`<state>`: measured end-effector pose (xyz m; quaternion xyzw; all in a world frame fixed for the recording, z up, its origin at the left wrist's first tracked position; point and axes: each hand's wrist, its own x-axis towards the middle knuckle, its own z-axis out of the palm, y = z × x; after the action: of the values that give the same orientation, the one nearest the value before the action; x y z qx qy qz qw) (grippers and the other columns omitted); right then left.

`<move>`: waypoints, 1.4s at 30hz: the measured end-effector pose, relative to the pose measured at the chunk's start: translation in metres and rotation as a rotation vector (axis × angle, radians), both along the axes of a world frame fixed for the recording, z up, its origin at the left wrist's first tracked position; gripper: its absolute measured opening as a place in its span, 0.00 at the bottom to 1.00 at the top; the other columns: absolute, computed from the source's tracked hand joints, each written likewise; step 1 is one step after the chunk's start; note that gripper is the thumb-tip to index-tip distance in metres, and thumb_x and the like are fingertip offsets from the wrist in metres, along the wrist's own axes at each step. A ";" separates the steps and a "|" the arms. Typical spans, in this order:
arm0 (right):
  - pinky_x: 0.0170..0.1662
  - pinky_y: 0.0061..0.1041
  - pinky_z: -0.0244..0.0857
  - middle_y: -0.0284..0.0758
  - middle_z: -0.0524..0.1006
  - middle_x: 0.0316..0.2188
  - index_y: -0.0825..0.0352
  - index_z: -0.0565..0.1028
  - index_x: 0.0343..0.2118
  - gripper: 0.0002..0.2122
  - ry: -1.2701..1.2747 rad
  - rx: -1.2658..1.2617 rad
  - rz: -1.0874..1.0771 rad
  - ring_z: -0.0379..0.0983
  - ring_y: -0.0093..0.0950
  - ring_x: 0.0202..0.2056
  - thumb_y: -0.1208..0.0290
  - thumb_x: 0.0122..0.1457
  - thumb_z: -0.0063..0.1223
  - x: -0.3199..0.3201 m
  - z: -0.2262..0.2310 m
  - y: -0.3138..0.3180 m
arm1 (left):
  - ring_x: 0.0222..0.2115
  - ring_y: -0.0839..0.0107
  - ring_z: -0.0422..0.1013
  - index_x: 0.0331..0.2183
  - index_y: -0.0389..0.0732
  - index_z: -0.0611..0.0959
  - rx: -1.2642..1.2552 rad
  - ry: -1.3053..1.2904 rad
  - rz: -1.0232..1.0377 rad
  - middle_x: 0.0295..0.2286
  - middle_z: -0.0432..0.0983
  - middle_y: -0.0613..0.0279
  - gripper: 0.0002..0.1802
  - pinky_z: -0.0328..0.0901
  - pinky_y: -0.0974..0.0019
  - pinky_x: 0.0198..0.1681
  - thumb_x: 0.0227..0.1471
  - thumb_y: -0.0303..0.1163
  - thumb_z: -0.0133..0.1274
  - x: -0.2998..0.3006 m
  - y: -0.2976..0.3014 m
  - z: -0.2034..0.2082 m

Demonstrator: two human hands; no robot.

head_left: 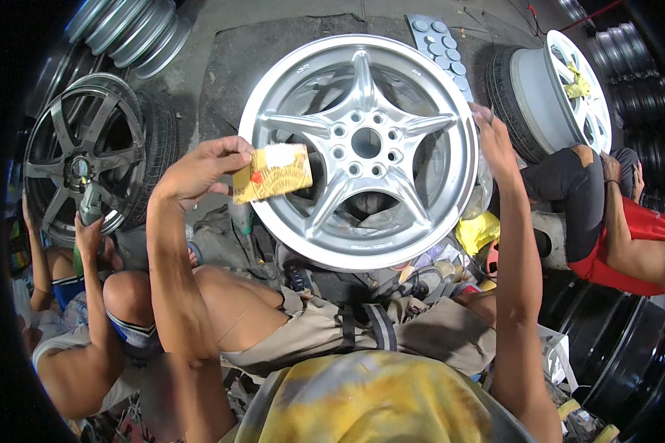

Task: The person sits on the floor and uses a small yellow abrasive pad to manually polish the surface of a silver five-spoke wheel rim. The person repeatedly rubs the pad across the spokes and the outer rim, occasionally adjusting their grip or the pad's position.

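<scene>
Facing me is a silver alloy wheel rim [362, 140] with star-shaped spokes and a ring of bolt holes around its centre bore. My left hand [213, 168] pinches a piece of yellow sandpaper [277, 177] with printing on its back, between thumb and fingers. The sandpaper overlaps the rim's left edge and the lower part of the left spoke. At the opposite edge, my right hand [493, 139] grips the rim's outer lip, its fingertips partly hidden there.
On the left, a co-worker's hand [89, 229] holds a grey tool against a dark wheel [81, 170]. A person in red [646, 244] sits at the right beside a white wheel [580, 96]. A grey slab with round pads [437, 48] lies behind my rim; a yellow cloth [478, 232] lies near it.
</scene>
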<state>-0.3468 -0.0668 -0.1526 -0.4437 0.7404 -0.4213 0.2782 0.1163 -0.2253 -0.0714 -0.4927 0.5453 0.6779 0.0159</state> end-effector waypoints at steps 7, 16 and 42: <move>0.51 0.30 0.64 0.47 0.79 0.42 0.75 0.73 0.50 0.18 0.201 0.034 0.023 0.74 0.32 0.45 0.67 0.67 0.38 -0.014 0.004 -0.002 | 0.35 0.81 0.69 0.38 0.47 0.79 -0.297 -0.127 -0.024 0.36 0.74 0.71 0.12 0.67 0.75 0.29 0.58 0.44 0.54 -0.031 0.001 0.005; 0.41 0.33 0.76 0.43 0.74 0.39 0.71 0.59 0.62 0.24 -0.765 0.211 -0.393 0.76 0.34 0.37 0.60 0.70 0.35 0.126 0.044 0.161 | 0.31 0.84 0.66 0.37 0.47 0.80 -0.367 0.110 -0.320 0.31 0.75 0.73 0.12 0.61 0.76 0.31 0.59 0.44 0.52 -0.140 -0.121 0.011; 0.33 0.20 0.70 0.34 0.76 0.33 0.70 0.67 0.58 0.19 -0.430 0.093 -0.436 0.73 0.20 0.31 0.65 0.69 0.39 0.055 0.003 0.150 | 0.35 0.81 0.67 0.41 0.41 0.81 -0.452 0.374 0.119 0.33 0.74 0.70 0.14 0.65 0.77 0.40 0.60 0.40 0.51 -0.116 -0.037 0.037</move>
<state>-0.2914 0.0835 -0.1501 -0.1621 0.7606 -0.5211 0.3517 0.0005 -0.2626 -0.0343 -0.3815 0.6462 0.6179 -0.2347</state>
